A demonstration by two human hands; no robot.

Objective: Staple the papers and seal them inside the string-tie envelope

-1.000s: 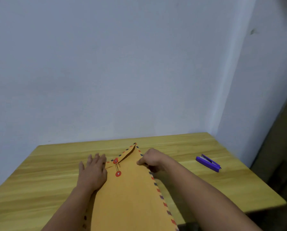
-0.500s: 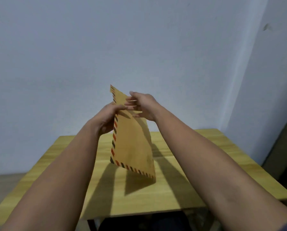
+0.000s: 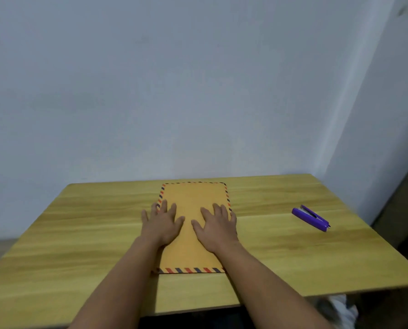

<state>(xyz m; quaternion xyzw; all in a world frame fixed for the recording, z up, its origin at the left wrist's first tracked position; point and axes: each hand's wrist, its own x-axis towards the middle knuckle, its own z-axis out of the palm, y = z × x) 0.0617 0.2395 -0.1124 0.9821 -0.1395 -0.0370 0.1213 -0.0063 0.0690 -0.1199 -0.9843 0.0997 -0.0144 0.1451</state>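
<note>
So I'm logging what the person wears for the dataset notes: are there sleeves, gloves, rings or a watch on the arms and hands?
None show. The left hand and right hand are bare, with no gloves, and no rings that I can make out. Both forearms are uncovered down to the picture's lower edge, with no sleeve, watch or band in view.

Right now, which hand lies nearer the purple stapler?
The right hand, flat on the brown striped-edge envelope; the purple stapler lies on its side, the left hand farther away.
</note>
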